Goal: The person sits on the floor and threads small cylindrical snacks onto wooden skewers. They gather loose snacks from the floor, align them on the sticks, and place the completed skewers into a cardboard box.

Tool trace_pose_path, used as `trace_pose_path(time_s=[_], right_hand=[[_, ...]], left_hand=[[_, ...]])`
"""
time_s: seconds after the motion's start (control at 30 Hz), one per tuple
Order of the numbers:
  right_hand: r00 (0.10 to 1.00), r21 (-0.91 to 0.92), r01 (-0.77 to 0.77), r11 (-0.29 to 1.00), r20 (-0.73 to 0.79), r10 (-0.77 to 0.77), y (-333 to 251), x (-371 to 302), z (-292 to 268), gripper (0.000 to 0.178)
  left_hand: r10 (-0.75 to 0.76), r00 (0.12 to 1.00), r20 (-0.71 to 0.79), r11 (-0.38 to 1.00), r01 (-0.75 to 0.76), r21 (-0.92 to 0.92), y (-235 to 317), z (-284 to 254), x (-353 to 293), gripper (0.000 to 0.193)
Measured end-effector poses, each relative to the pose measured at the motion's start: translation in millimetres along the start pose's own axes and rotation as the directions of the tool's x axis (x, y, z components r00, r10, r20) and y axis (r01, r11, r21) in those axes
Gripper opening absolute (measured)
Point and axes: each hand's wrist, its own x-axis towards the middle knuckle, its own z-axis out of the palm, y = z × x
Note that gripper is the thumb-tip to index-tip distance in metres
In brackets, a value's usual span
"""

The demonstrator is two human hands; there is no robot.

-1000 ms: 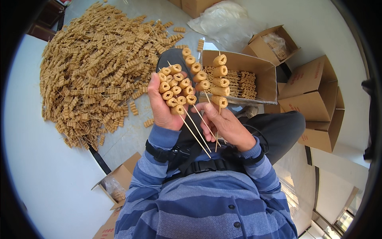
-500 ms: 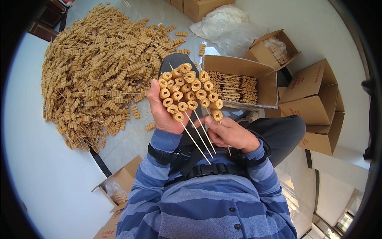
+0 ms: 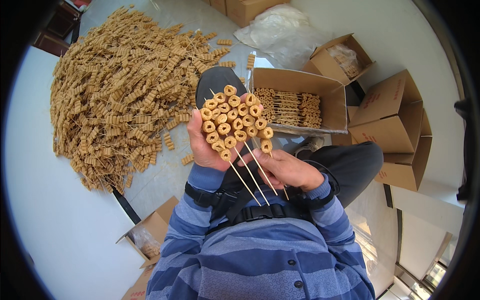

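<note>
Several golden-brown skewers (image 3: 232,120), each a bamboo stick threaded with hollow roll-shaped pieces, lie side by side in a bunch above my lap. My left hand (image 3: 206,146) cradles the bunch from the left and beneath, its thumb along the left edge. Most of its fingers are hidden under the skewers. At the right edge of the bunch, my right hand (image 3: 287,169) grips another skewer (image 3: 263,133) low on its stick, between thumb and fingers. Bare stick ends slant down toward my waist.
A large heap of similar skewers (image 3: 120,95) covers the floor at left. An open carton (image 3: 325,102) beyond my right hand holds neatly stacked skewers. More open cartons (image 3: 387,125) stand at right, another (image 3: 155,227) at lower left. Clear plastic sheeting (image 3: 280,32) lies at the back.
The skewer in my right hand has shifted slightly left and down, closer against the bunch. The bunch in my left hand has tilted slightly, with its rows spread differently.
</note>
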Motion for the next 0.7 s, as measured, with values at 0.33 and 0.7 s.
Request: trace_pose_path(time_s=[0.33, 0.7], right_hand=[[0.995, -0.095, 0.066, 0.993, -0.074, -0.074, 3, 0, -11, 0.066], [1.000, -0.010, -0.022, 1.000, 0.022, 0.022, -13, -4, -28, 0.053]], left_hand=[[0.043, 0.999, -0.034, 0.999, -0.044, -0.028, 1, -16, 5, 0.075], [-0.030, 0.997, -0.077, 0.997, 0.024, -0.075, -12, -7, -1, 0.080]])
